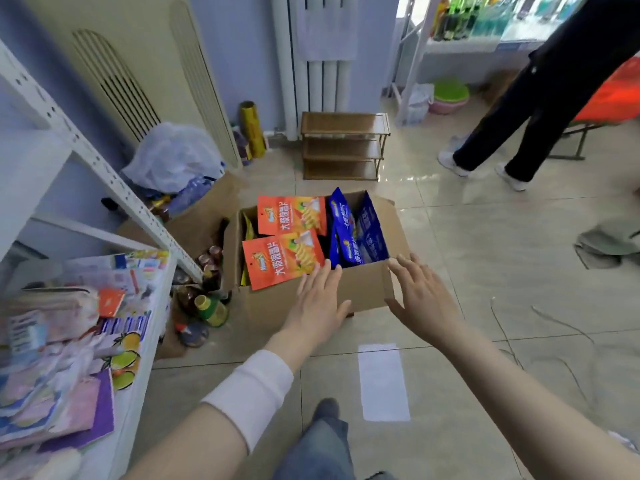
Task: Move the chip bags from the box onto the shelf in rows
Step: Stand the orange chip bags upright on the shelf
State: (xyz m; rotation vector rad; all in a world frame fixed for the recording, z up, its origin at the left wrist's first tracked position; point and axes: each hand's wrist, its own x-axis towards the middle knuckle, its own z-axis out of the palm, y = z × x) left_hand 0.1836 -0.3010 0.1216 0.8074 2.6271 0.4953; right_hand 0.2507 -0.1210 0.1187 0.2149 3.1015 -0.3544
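Note:
An open cardboard box [363, 289] stands on the tiled floor. Inside lie two orange chip bags, one nearer [282, 259] and one behind it [292, 214], with several blue chip bags [360, 237] upright on the right and a yellow bag edge [248, 230] at the left. My left hand [317, 299] hovers open over the box's near wall, fingertips close to the nearer orange bag. My right hand [420, 294] is open too, spread at the box's near right corner. Neither hand holds anything. The white metal shelf [152, 292] stands to the left.
The shelf's lower board holds a clutter of packets and cloths [69, 358]. Bottles [207, 306] stand on the floor between shelf and box. A small wooden rack [343, 147] is behind the box. Another person's legs [512, 133] are at the back right. Wires [540, 341] lie on the floor.

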